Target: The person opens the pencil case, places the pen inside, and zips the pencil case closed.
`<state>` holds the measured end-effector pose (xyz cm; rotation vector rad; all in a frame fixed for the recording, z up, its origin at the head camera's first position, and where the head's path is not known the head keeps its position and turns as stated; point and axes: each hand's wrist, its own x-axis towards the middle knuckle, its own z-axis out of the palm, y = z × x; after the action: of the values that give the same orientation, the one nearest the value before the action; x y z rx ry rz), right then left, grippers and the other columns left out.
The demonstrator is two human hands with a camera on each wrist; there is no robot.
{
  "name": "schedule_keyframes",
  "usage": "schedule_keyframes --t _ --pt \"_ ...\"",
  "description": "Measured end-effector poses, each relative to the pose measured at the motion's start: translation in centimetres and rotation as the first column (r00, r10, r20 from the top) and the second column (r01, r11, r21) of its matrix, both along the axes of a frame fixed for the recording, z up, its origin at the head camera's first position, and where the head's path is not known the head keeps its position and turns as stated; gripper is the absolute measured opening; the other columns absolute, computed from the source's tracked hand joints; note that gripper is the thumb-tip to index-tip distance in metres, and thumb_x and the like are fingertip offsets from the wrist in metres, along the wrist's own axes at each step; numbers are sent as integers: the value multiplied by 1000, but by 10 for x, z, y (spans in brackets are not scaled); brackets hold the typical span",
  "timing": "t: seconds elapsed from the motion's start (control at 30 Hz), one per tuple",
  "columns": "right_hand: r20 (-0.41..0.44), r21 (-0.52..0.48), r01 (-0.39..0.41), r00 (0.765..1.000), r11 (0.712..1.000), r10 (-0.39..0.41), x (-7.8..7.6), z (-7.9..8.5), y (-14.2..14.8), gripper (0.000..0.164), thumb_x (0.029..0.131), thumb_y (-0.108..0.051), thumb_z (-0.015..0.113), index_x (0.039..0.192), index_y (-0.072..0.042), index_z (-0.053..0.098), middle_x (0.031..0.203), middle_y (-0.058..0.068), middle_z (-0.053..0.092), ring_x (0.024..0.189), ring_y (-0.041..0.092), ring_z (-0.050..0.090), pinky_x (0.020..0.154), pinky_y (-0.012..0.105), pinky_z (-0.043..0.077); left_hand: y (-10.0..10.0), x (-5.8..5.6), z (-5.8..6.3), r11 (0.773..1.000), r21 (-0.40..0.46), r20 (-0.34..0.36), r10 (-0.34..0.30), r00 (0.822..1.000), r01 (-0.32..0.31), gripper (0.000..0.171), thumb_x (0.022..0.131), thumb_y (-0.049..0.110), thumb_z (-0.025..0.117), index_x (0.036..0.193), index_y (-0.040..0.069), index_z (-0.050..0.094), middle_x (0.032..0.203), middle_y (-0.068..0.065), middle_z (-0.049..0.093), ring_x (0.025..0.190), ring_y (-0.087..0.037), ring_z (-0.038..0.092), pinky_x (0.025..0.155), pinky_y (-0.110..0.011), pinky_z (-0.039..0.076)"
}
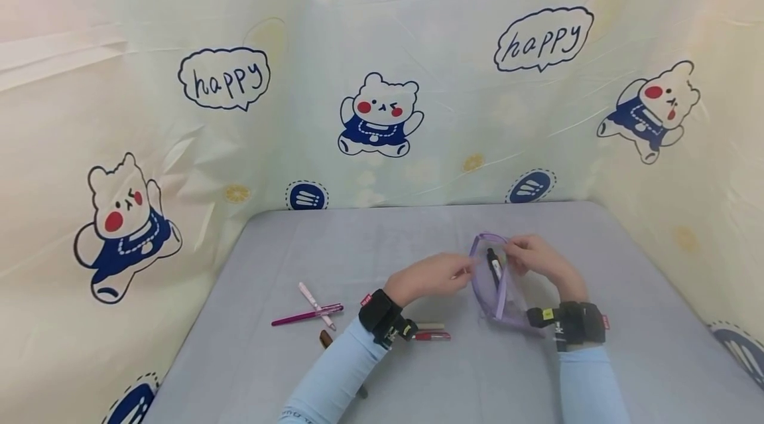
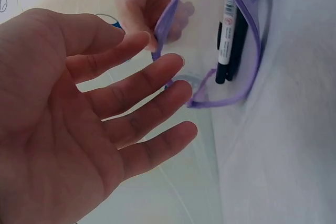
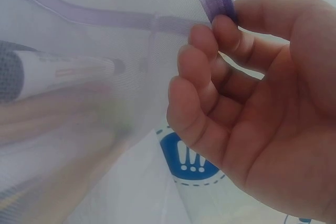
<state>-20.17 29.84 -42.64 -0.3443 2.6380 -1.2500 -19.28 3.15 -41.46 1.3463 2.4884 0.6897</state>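
Head view, L to R: L hand (image 1: pixel 430 276) was at the pouch's left edge, fingers straight & apart, gripping nothing per L wrist view; couldn't tell if any tip touched the trim. Pouch (image 1: pixel 501 298) sat right of centre on the table (image 1: pixel 358 238), mouth agape, black pen (image 1: pixel 495 266) inside. R hand (image 1: pixel 540 261) had thumb & index clamped on the trim, other fingers curled close together by the mesh.

Step looked like managing that mouth. To do it well, L hand prob. needed a matching pinch opp. the R hand, w/ a light, even pull, since soft trim would likely sag on a loose side. Tugging trim, not mesh, seemed safer for the weave; mouth tipped up a bit would prob. keep contents in.

Materials, L to R: magenta pen (image 1: pixel 298 318), slim & glossy, crossed white pen (image 1: pixel 308 292) w/ pinkish print. Brown thing (image 1: pixel 325 339), rounded end, mostly hidden by L sleeve (image 1: pixel 334 371); ID unclear. Pale stick (image 1: pixel 432 326) lay just beside red pen (image 1: pixel 434 336), both part-hidden by L wrist cam (image 1: pixel 382 319). Pouch = fine see-thru mesh, lilac ribbon-like trim. Black pen = smooth barrel, white label. Thru mesh, R wrist view gave blurry long shapes, white & tan, too vague to ID.
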Motion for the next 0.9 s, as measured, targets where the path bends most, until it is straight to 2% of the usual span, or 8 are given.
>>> schedule_keyframes --t 0.03,0.13,0.2,0.27,0.5,0.6,0.73,0.9 --pt "2 -10 1 1000 1000 -1 -3 -5 3 27 101 -17 49 87 3 61 69 10 58 65 21 57 62 34 51 -4 1 -1 1000 -7 2 14 1000 -14 19 104 21 44 104 13 61 85 3 57 73 -5 50 64 -17 42" --pt "5 -26 -10 1000 1000 10 0 -5 3 28 101 -17 49 87 4 61 70 12 59 65 20 57 63 34 51 -15 3 -5 997 -44 0 60 998 -60 24 103 21 44 114 11 63 101 1 66 84 -6 57 75 -18 47" --pt "7 -22 -13 1000 1000 13 0 -6 4 28 101 -18 49 87 4 61 70 12 59 65 20 57 63 34 52 -22 3 -7 994 -69 -15 87 996 -88 27 103 21 44 118 11 63 112 0 68 95 -7 60 83 -20 49" --pt "5 -17 -16 1000 1000 16 -1 -6 4 29 101 -18 49 88 5 61 70 11 59 64 21 57 63 34 52 -29 2 -8 991 -80 -28 109 994 -110 27 103 22 43 119 12 63 115 0 68 100 -8 60 87 -22 49" --pt "-4 -11 -12 1000 1000 12 -4 -6 4 29 101 -17 49 89 7 61 68 10 58 63 21 57 63 34 52 -50 3 -9 977 -128 -85 159 984 -169 25 102 23 45 117 13 62 108 -2 66 91 -11 55 81 -24 47" --pt "-4 -13 -19 1000 1000 19 -4 -5 4 29 101 -18 49 87 5 61 69 9 58 64 20 58 63 34 52 -57 9 -10 962 -188 -115 176 978 -195 26 102 26 47 120 13 61 109 -4 65 91 -11 55 80 -25 47" --pt "-1 -13 -29 1000 1000 29 -2 -4 4 30 101 -18 49 86 5 61 69 10 59 64 21 58 64 35 52 -64 19 -12 935 -260 -115 218 969 -241 30 101 33 52 124 16 60 113 -6 64 94 -13 56 82 -28 49" --pt "5 -21 -14 1000 1000 15 -1 -3 3 30 101 -17 49 86 5 61 69 9 58 65 21 58 64 35 53 -65 26 -15 910 -290 -126 270 955 -295 32 99 37 54 124 18 60 113 -4 62 97 -15 55 82 -31 50"
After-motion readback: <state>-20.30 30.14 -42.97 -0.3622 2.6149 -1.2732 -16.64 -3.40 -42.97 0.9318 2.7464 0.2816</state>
